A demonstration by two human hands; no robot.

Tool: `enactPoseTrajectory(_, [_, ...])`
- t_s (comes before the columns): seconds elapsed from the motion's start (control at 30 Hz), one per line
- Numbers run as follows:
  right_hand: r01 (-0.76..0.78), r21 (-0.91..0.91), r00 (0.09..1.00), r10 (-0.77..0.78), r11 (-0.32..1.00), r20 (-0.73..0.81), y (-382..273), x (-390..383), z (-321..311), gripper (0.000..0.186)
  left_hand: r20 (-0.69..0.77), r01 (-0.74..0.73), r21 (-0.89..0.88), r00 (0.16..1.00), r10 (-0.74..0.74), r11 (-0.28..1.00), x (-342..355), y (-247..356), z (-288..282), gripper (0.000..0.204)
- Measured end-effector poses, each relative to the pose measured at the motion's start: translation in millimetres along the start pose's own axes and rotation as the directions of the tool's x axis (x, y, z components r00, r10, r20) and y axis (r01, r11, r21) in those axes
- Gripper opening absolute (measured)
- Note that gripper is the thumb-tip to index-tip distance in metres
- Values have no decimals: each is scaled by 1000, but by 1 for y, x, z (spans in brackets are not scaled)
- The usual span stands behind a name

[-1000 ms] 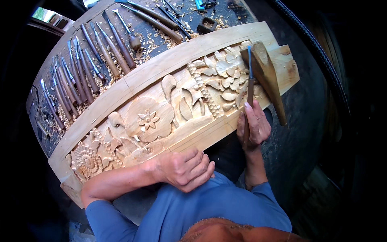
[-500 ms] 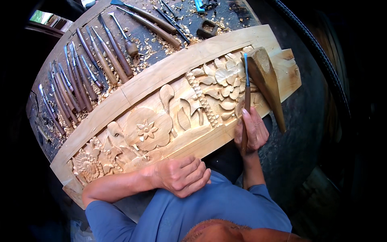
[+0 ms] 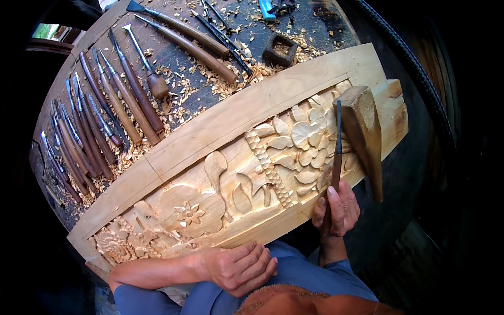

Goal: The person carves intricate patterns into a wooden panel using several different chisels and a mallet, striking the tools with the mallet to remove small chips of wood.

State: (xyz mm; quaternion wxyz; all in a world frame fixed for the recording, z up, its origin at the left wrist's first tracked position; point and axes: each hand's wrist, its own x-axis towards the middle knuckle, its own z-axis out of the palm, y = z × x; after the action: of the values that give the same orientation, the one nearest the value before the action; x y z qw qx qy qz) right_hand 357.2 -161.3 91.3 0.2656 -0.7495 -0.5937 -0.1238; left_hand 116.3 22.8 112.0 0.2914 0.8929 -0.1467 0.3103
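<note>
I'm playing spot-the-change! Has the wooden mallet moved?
No, not visibly: the wooden mallet still lies across the carved board, right of the same big flower.

There are two hands: a left hand (image 3: 241, 268) at 6 o'clock and a right hand (image 3: 338, 210) at 4. One held chisel (image 3: 336, 165) and one wooden mallet (image 3: 367, 131) sit toward 3. One carved board (image 3: 247, 181) spans the centre. One bench (image 3: 315, 29) carries two stout tools (image 3: 189, 50) at 11, at least two thin dark tools (image 3: 221, 41) nearer 12, one bulb-handled chisel (image 3: 156, 84) and four slim tools (image 3: 135, 79) around 10, and at least seven overlapping tools (image 3: 98, 130) toward 9, whose exact number is hidden. There is one hollow dark block (image 3: 272, 55) and one blue object (image 3: 266, 10) near 12, and one cable (image 3: 413, 63) at 2. The shavings (image 3: 226, 88) are too many to count.
</note>
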Motion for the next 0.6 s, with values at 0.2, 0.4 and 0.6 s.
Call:
enactPoseTrajectory(0.2, [-5,8,999,6,1000,-46,-3,6,4,34,-27,1,-55,1000,-2,998,-1,4,5,20])
enactPoseTrajectory(0.4, [115,24,988,-112,993,-102,-9,38,-11,39,-87,-20,-41,996,16,999,-6,5,24,25])
enactPoseTrajectory(0.6, [397,8,917,-397,918,35,-18,163,6,36,-48,-44,44,998,46,998,-14,5,18,24])
